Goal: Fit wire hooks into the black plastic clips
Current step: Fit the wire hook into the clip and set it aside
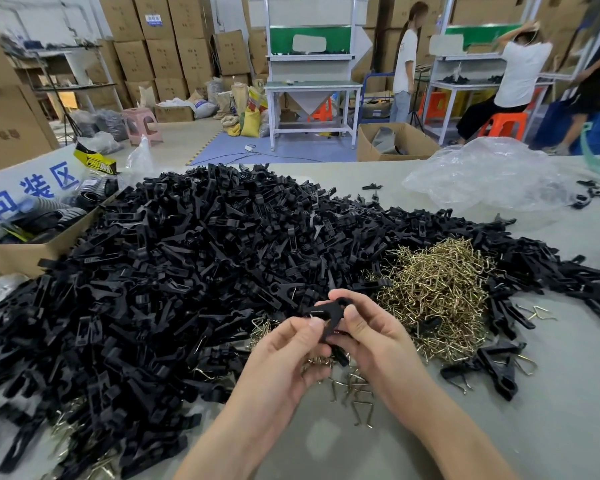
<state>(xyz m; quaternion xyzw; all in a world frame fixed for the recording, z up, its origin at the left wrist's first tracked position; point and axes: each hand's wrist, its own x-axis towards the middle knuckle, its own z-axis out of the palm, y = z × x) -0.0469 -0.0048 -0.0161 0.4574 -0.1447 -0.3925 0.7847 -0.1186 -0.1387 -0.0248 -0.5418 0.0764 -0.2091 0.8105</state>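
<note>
Left hand (291, 344) and right hand (368, 336) both pinch the black clip (327, 315), long axis near upright, forked end up

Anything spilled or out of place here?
Yes, spillover. The heap of black plastic clips sprawls over the grey table onto the pile of brass-coloured wire hooks. Loose wire hooks lie scattered beneath the left hand and right hand, which grip one black clip; stray clips sit by the clear plastic bag.

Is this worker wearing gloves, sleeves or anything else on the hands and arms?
No gloves: the left hand and right hand are bare, with short nails. Both forearms are uncovered, with no sleeves in view. No ring, watch or bracelet shows.
</note>
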